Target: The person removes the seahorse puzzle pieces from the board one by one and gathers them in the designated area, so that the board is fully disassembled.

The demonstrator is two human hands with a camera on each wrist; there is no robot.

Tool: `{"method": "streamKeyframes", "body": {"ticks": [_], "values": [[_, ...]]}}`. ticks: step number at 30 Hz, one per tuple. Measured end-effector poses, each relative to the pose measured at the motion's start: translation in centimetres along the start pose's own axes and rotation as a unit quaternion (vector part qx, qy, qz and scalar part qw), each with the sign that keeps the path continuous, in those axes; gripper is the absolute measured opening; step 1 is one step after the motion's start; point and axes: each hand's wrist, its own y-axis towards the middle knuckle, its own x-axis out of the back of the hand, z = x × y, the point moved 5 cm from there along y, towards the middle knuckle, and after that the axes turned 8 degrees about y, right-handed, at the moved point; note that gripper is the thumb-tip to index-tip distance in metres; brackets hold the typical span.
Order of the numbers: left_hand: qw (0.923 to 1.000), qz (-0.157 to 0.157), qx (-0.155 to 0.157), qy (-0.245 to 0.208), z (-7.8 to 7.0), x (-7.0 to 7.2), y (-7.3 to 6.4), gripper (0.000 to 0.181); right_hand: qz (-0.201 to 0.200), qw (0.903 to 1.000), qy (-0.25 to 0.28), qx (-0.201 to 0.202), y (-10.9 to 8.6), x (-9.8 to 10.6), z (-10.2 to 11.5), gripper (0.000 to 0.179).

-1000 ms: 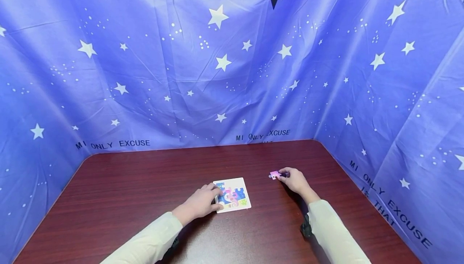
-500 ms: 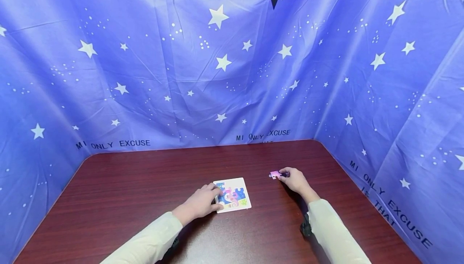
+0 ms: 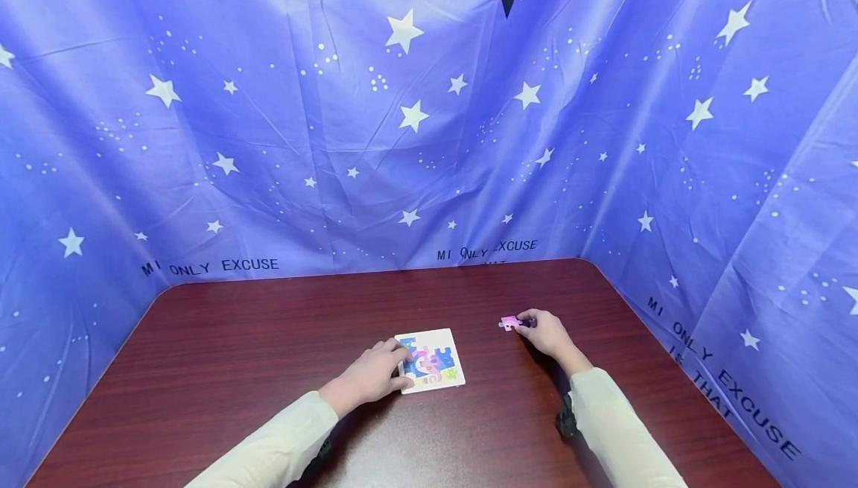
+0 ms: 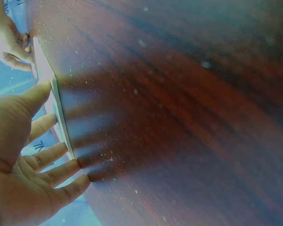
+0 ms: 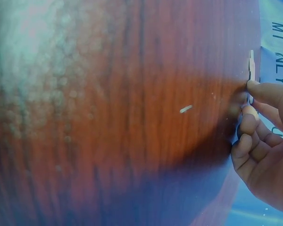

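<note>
A square puzzle board (image 3: pixel 439 339) with a white upper right area and blue, pink and yellow-green pieces lies on the table. My left hand (image 3: pixel 369 378) rests at its left side, thumb near the front corner and fingertips on the left edge. In the left wrist view the fingers of that hand look fairly straight and spread along the board's thin edge. Farther right, my right hand (image 3: pixel 548 335) pinches a pink puzzle piece (image 3: pixel 508 323) between thumb and index finger. The right wrist view shows this piece (image 5: pixel 251 63) edge-on, low at the tabletop, with the other fingers curled beneath.
The dark red wooden table (image 3: pixel 268 324) has rounded far corners. A blue curtain (image 3: pixel 375 145) with white stars and black lettering encloses its back and sides. A small pale speck (image 5: pixel 186 108) lies on the tabletop in the right wrist view.
</note>
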Motion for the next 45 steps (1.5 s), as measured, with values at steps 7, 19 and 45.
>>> {"method": "streamKeyframes", "body": {"ticks": [7,19,45], "values": [[1.0,0.0,0.0,0.001,-0.1,0.2,0.0,0.037,-0.001,1.0,0.0,-0.005,0.1,0.0,0.0,0.027],[1.0,0.005,0.002,0.0,-0.1,0.1,-0.1,0.037,-0.002,1.0,0.005,0.003,0.0,0.1,0.0,0.027],[1.0,0.003,0.0,0.001,0.1,-0.1,0.0,0.038,-0.033,0.9981,0.026,0.045,-0.4,0.2,1.7,0.026]]}}
